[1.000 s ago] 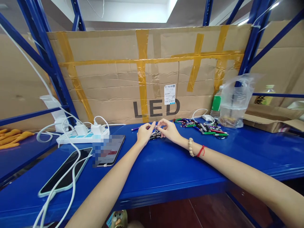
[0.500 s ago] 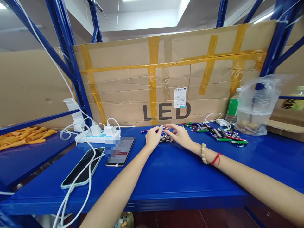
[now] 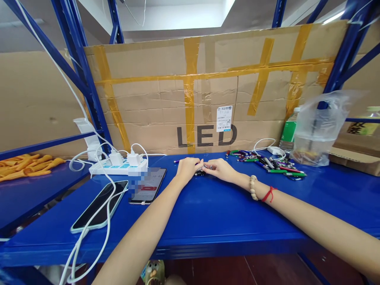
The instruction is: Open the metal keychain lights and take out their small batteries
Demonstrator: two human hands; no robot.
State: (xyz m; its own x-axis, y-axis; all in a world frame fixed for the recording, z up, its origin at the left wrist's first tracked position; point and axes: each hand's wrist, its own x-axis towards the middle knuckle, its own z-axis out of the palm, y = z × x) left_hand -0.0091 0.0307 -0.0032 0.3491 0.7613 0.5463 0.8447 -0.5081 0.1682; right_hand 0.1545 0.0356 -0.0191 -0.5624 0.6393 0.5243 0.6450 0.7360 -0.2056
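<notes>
Near the back of the blue shelf, my left hand [image 3: 187,169] and my right hand [image 3: 222,169] meet with fingertips close together. Both are closed, fingers pinched. Something small and shiny shows at the fingertips of the right one, too small to make out. What the left one grips is hidden. Under and between the fingers lies a small dark and silvery heap [image 3: 200,173], mostly covered. A purple pen tip [image 3: 176,161] sticks out beyond the left hand. Farther right lies a loose pile of colored pens [image 3: 276,166].
To the left are two phones, one a black phone [image 3: 101,208] with cables across it, and a white power strip [image 3: 121,168]. A bottle [image 3: 288,130] and a plastic bag with a cup [image 3: 314,138] stand at right. The taped cardboard [image 3: 148,111] forms the back wall.
My right hand's raised fingers have come down and closed in toward the left fingertips. My left hand has turned flatter over the heap. The view has shifted slightly.
</notes>
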